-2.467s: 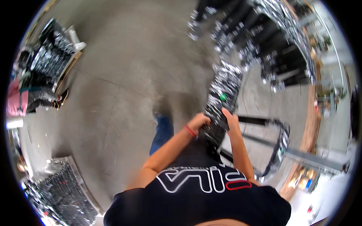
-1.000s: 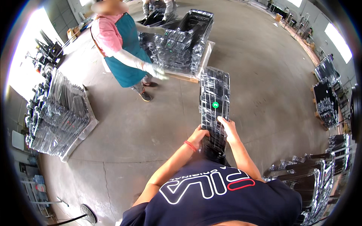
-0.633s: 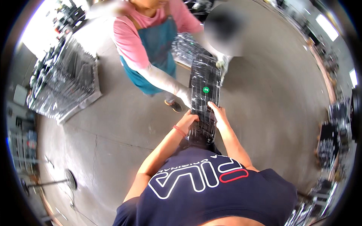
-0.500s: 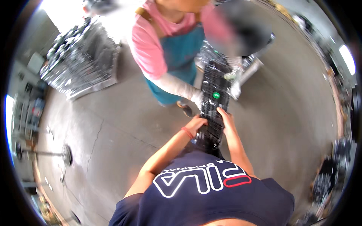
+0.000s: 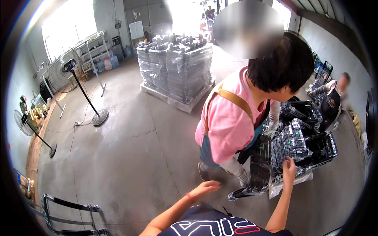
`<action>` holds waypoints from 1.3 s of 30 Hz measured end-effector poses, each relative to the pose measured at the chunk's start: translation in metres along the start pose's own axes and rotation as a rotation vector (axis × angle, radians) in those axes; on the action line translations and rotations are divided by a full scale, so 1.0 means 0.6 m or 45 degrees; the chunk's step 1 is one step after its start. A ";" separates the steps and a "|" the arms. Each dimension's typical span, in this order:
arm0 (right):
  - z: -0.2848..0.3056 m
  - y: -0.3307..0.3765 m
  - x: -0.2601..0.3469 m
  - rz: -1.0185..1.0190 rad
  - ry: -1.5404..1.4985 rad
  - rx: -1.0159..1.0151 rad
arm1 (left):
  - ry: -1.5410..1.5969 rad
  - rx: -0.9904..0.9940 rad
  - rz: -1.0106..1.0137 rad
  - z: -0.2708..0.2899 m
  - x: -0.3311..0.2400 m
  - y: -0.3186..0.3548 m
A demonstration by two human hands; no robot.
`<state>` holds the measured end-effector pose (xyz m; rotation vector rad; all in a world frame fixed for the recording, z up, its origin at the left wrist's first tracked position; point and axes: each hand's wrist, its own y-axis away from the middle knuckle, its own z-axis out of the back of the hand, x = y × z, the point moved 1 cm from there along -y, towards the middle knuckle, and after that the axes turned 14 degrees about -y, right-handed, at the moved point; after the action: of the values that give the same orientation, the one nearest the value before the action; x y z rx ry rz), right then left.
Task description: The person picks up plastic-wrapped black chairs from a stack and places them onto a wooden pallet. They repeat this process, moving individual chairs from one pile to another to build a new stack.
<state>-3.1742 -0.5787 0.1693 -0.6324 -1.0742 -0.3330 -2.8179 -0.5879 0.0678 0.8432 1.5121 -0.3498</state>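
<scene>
My left hand [image 5: 204, 190] is stretched out over the floor, fingers extended and holding nothing. On the other side, my right hand [image 5: 289, 170] is raised beside the stack of black plastic-wrapped frames [image 5: 293, 141], its fingers slightly bent with nothing visible in them; whether it touches the stack I cannot tell. Between my hands, a co-worker in a pink top [image 5: 230, 114] and teal apron bends toward the stack. The co-worker's sleeved arms reach down to a long black plastic-wrapped bundle [image 5: 259, 163], standing tilted against the stack's near side.
A pallet of wrapped goods [image 5: 173, 74] stands behind the co-worker. Pedestal fans [image 5: 100, 117] with trailing cords are at left, and a black tubular frame [image 5: 71, 204] lies at lower left. Another person [image 5: 334, 94] is at far right, past the stack.
Both my hands have let go of the black wrapped bundle and moved apart. The co-worker has turned right with it toward the stack. My view has lifted and swung.
</scene>
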 end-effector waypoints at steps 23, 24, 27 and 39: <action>-0.865 0.884 0.419 0.040 -0.156 3.038 | 0.705 -2.113 -0.302 0.206 0.263 0.971; -0.902 0.917 0.444 0.097 -0.131 3.058 | 0.712 -2.204 -0.291 0.212 0.274 1.021; -1.029 1.034 0.517 0.302 -0.165 3.108 | 0.739 -2.481 -0.276 0.217 0.318 1.177; -1.195 1.705 0.929 1.861 -0.391 3.486 | 1.189 -3.096 -0.438 0.206 0.448 1.497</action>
<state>-1.8596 -0.2057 0.1105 1.1951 -0.2199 2.2424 -2.0940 0.0198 0.0321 -1.3799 1.5558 1.6372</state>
